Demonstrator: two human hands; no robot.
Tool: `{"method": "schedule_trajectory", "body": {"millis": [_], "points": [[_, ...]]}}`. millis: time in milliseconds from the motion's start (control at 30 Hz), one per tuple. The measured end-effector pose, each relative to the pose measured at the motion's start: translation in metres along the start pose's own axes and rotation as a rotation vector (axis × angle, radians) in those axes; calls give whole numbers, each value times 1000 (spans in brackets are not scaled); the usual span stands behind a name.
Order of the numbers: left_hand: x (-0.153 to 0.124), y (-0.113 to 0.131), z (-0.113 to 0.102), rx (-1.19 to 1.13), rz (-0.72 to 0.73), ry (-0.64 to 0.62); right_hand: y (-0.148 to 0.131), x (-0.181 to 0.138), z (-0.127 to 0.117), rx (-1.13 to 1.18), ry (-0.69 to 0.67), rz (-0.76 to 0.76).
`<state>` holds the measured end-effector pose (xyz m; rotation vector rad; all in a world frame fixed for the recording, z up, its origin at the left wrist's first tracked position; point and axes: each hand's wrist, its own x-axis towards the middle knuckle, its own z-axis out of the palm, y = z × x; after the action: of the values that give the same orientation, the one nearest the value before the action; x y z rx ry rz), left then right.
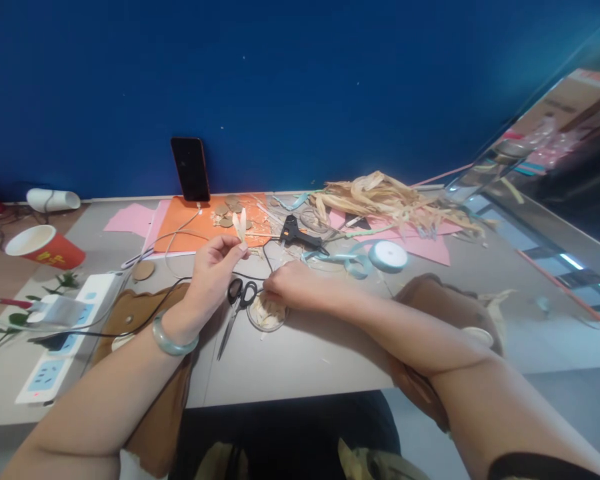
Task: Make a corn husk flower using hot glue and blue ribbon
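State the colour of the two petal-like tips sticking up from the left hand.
The petal-like tips are pale cream, best seen in the head view.

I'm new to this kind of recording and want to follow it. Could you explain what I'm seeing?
There is no machine: these are a person's bare hands, seen from a camera worn on their head, looking forward and down. The left hand pinches pale, petal-shaped pieces. The right hand is at a small, round, rimmed dish with pale contents; whether its fingers grip anything is hidden. On the grey table lie black-handled metal scissors, a black glue gun, a pale-blue ribbon spool and a heap of dry, straw-coloured husk-like strips. A dark, upright phone leans against the blue wall.
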<state>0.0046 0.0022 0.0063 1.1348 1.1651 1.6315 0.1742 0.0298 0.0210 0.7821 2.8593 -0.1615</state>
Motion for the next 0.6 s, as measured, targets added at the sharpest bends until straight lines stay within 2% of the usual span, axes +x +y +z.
{"method": "schedule_trajectory", "body": {"millis": [400,500,600], "points": [[-1,0,-2,52,7,-37,-1,3,8,-49,-11,23],[0,0,-2,40,17,-24,1,0,0,12,7,40],[0,2,-2,47,17,-8,7,-6,-10,206,69,51]]}}
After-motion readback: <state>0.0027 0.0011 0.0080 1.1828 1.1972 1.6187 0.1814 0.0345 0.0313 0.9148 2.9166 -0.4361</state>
